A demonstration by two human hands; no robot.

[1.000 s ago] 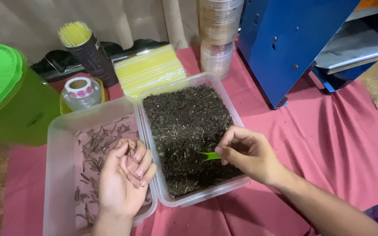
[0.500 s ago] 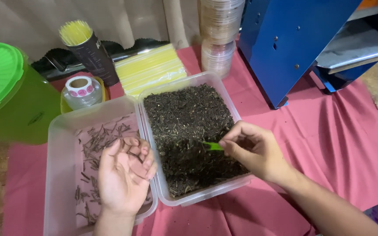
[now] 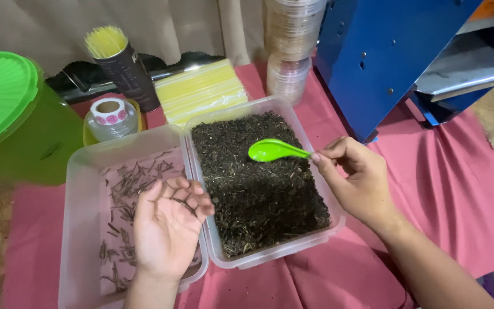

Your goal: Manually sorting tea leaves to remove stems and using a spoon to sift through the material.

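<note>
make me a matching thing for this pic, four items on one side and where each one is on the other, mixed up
Things:
1. green spoon
2. left hand
3. stack of clear lids
4. green-lidded bin

Places:
a. far left edge of the table
b. palm up over the tub of dark sticks
c. behind the tub of dark loose leaves
d. pinched in the right hand, above the dark loose leaves

Pairs: 1-d, 2-b, 3-c, 4-a
</note>
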